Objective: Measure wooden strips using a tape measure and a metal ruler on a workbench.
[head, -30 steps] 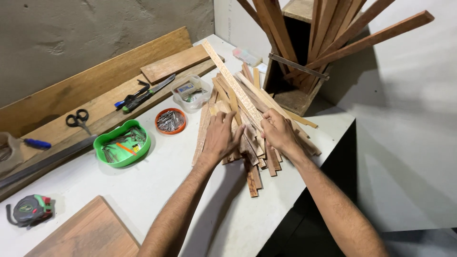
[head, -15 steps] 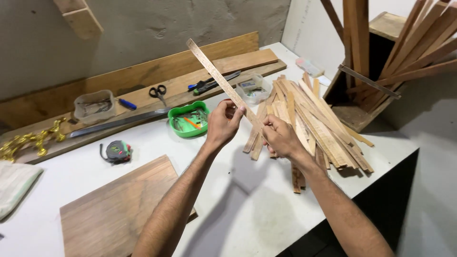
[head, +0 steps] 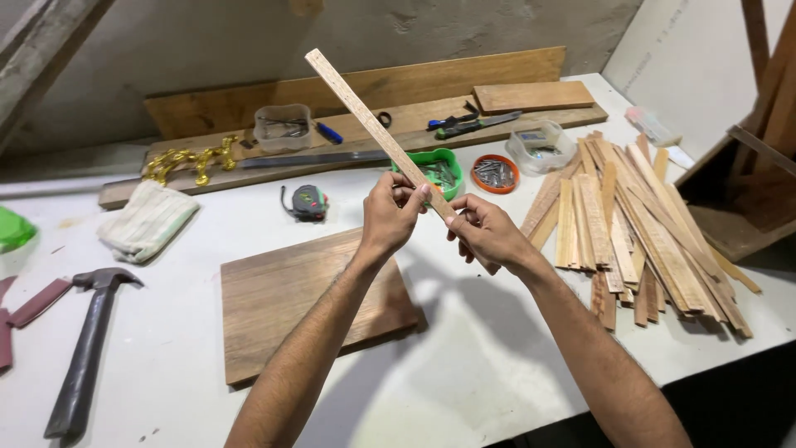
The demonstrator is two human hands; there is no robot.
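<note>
Both hands gripped the near end of a long, thin, pale wooden strip point(head: 365, 112): the left hand point(head: 388, 217) pinched it just above the right hand point(head: 489, 235), and its long axis rose from that grip up and to the left, clear of the white bench point(head: 464, 365). Below lay a flat brown rectangular wooden board point(head: 298, 299), with a fanned heap of thin wooden slats point(head: 638, 232) to the right. Against half a second earlier, the strip was held the same way, while the board sat nearer mid-view and a dark hammer point(head: 87, 348) had appeared at left.

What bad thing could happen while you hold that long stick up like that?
The wooden strip is held only at its lower end by the left hand and right hand, so its far tip could swing and perhaps knock the clear tub behind it. Its rough-looking edges might give splinters to bare fingers. If it drops, it may land on the wooden board below.
</note>
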